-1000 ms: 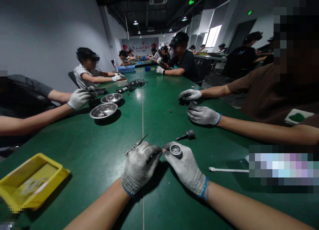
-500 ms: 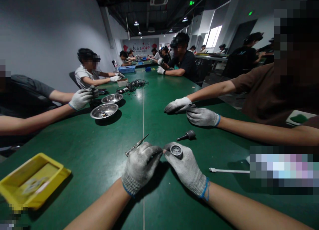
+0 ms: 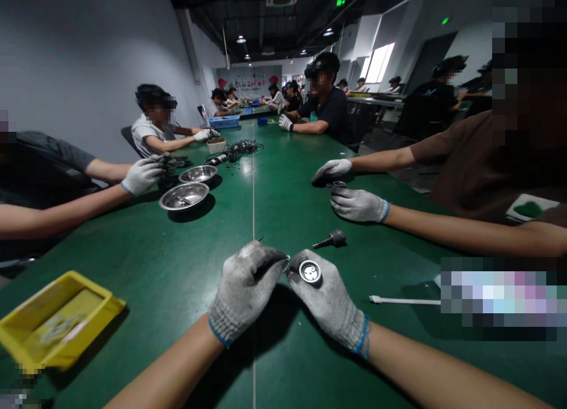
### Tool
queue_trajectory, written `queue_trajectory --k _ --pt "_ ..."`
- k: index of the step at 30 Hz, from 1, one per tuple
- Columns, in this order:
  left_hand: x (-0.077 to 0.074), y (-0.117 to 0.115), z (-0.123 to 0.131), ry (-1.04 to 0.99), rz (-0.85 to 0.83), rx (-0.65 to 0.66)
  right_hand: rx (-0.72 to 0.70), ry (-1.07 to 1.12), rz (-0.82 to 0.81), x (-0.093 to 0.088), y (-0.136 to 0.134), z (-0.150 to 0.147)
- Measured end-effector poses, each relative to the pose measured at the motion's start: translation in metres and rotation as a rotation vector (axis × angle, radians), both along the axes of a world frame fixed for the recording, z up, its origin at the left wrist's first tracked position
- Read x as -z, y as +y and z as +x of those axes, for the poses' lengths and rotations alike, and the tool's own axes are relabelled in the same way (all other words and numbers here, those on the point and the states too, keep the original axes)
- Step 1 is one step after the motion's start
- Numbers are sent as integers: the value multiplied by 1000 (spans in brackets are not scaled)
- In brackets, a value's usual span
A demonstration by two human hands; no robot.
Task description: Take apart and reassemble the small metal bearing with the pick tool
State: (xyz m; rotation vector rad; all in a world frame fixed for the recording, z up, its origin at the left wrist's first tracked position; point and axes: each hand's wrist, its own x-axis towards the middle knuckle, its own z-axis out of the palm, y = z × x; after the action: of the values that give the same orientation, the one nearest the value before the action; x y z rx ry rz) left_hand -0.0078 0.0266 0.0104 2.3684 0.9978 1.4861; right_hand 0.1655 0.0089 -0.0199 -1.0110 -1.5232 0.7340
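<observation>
Left fingers (image 3: 270, 258): pinched, I can see, on a small shiny piece (image 3: 287, 261), close beside the right fingers (image 3: 302, 260).
Right fingers: curled around a round metal cup (image 3: 310, 272), its opening facing up.
Dark stemmed part (image 3: 335, 238): on the desk (image 3: 301, 373), just beyond the right fingers.
Yellow tray (image 3: 95, 324): well left of the left fingers.

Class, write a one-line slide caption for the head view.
Gloved left hand beside gloved right hand holding a round part, at a green table with a yellow tray.
</observation>
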Motion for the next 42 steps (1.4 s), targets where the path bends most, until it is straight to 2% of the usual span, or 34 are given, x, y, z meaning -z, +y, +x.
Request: queue_trajectory --k 5,12,18,29,38,42 --pt "-14 -8 5 87 -55 131 -54 -18 33 1 1 3" --pt "-28 -14 9 229 -143 231 -124 -41 17 -3 -1 3" --pt "-30 -18 13 254 -190 222 -161 -46 19 -5 -2 1" --pt "-36 -23 16 394 -237 119 -161 -115 46 -4 -2 3" --pt "-37 -27 17 519 -53 43 -172 -93 35 1 -1 1" --pt "-36 -26 17 541 -46 51 -182 -89 35 2 -1 1"
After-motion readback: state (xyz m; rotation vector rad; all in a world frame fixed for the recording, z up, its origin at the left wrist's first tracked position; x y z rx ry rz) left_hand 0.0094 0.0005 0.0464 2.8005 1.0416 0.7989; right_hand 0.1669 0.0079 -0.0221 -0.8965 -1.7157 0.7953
